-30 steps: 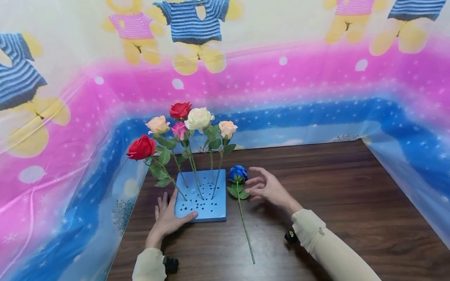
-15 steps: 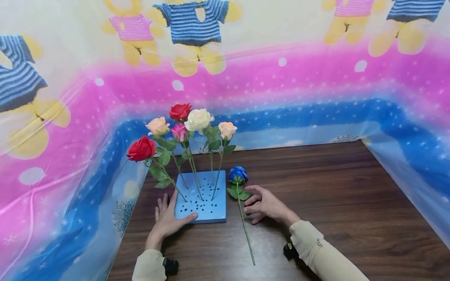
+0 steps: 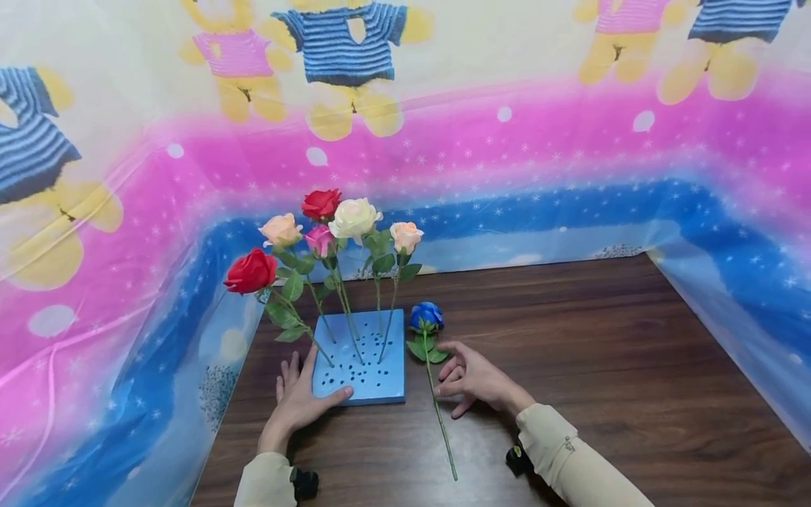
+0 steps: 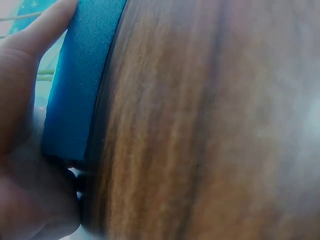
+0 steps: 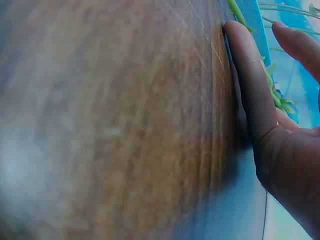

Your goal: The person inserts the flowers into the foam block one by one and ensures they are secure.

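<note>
A blue artificial rose lies on the dark wood table, with its long green stem pointing towards me. My right hand is low beside that stem, fingers loosely bent and fingertips right at it. In the right wrist view its thumb and a finger stand apart, close to a piece of green stem. My left hand rests against the near left corner of a light blue block with holes, thumb laid straight on its front edge. The block's side fills the upper left of the left wrist view.
Several artificial roses stand in the block: a red rose leaning left, a white rose, a pink rose and a peach rose among them. A printed cloth hangs behind and beside the table.
My right hand has moved down from beside the blue flower head to the middle of its stem, its fingers bending more. The left hand and block stay put; the view shifts slightly.
</note>
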### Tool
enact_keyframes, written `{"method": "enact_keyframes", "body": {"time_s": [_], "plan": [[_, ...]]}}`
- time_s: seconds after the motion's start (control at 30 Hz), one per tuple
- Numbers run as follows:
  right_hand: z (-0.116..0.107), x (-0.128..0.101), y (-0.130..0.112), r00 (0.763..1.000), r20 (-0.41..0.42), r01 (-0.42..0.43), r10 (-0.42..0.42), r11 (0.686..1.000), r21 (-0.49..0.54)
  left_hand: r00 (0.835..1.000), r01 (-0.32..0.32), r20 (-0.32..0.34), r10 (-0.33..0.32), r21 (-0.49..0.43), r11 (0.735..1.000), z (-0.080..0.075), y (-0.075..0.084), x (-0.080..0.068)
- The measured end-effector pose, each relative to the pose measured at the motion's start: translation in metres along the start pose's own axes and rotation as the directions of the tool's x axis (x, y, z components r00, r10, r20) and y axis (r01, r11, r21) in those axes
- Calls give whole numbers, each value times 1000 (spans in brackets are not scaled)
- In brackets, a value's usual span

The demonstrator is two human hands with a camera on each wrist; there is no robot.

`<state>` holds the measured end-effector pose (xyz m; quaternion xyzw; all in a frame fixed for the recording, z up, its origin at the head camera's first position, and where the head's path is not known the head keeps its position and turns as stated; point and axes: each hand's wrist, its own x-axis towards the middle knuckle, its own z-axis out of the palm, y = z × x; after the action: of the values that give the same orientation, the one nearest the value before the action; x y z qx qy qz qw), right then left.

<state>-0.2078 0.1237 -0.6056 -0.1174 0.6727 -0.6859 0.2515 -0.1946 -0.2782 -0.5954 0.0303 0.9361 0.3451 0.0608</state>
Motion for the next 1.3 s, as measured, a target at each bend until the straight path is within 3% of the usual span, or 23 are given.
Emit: {"method": "enact_keyframes", "body": {"time_s": [0.1, 0.27, 0.43, 0.63, 1.1, 1.3], "plan": [[1, -1, 0, 1000, 10, 2, -2, 1000, -21, 1000, 22, 19, -23, 28, 999, 1, -1, 2], [6, 2, -2, 1000, -18, -6, 4, 994, -105, 1000, 9, 3, -9, 18, 1000, 5, -9, 7], [11, 4, -8, 999, -31, -14, 9, 984, -175, 1000, 10, 4, -10, 12, 1000, 3, -5, 7], [15, 3, -11, 999, -36, -32, 26, 983, -182, 999, 30, 14, -30, 13, 999, -1, 7, 3], [30, 1, -17, 994, -98, -67, 45, 969, -237, 1000, -13, -23, 13, -8, 1000, 5, -9, 4], [31, 2, -18, 991, -123, -74, 47, 970, -232, 1000, 1, 0, -1, 3, 1000, 4, -7, 7]]}}
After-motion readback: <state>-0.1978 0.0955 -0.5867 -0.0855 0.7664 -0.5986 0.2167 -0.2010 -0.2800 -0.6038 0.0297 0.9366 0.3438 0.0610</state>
